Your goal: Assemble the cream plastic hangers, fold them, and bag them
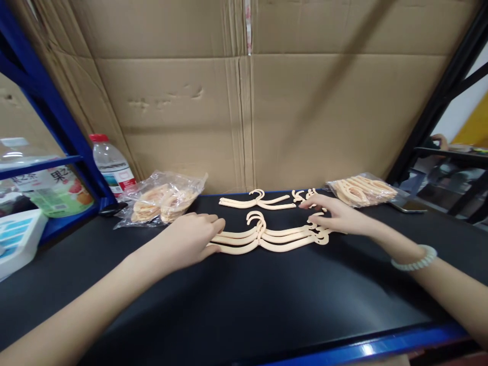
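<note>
Several cream-coloured clothes hangers [280, 247] lie overlapped flat on the black table, hooks pointing away from me. My left hand [196, 236] is closed around their left ends, fingers above and thumb at the near side. Over at their right ends, my right hand [333, 216] hovers with thumb and fingers apart, close to some small cream hook-shaped pieces [298, 195]. Part of those pieces is hidden behind the right fingers. Beyond this group lies a second set of cream hangers [238, 204], touched by neither hand.
Clear plastic bags of cream pieces lie at back left [163, 201] and back right [360, 189]. A red-capped bottle [112, 165] and a white tray [19, 236] stand left. A phone-like flat object [409, 206] lies right. A cardboard wall [171, 112] closes off the back.
</note>
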Tool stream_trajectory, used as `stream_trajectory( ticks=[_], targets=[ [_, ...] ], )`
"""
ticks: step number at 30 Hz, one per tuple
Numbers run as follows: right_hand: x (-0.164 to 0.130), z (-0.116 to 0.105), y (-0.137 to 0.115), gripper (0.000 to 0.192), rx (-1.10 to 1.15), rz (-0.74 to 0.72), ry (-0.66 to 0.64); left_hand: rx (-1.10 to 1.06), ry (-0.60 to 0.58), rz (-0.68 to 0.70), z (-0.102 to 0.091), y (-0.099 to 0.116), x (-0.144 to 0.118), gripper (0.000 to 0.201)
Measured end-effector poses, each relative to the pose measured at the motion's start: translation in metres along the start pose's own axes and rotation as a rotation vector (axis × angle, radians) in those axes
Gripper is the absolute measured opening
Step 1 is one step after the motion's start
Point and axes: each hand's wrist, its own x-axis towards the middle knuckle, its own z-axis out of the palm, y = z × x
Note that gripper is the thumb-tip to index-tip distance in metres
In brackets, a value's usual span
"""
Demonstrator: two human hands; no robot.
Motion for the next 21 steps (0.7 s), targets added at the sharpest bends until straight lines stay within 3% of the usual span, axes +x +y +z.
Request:
stream_trajectory(
  ticks=[1, 3, 7, 9, 12, 21],
  targets=[
    [-0.001, 0.01, -0.008, 0.033, -0.009, -0.029, 0.049, 0.02, -0.001, -0.009, 0.0, 0.006, -0.001, 0.016],
    [-0.005, 0.03, -0.022, 0.042, -0.063, -0.111, 0.028, 0.014, -0.011, -0.004, 0.002, 0.019, -0.004, 0.018],
    [-0.015, 0.058, -0.039, 0.064, -0.187, -0.185, -0.2, -0.11, 0.016, 0.038, 0.014, 0.045, -0.013, 0.051],
    [-0.018, 0.061, -0.041, 0.065, -0.236, -0.176, -0.271, -0.18, 0.007, 0.043, 0.022, 0.055, -0.015, 0.069],
    [-0.018, 0.06, -0.04, 0.065, -0.294, -0.164, -0.31, -0.241, -0.05, 0.047, 0.03, 0.063, -0.015, 0.079],
    [-0.011, 0.055, -0.028, 0.075, -0.447, -0.151, -0.352, -0.341, -0.119, -0.003, 0.04, 0.062, -0.005, 0.073]
  ],
)
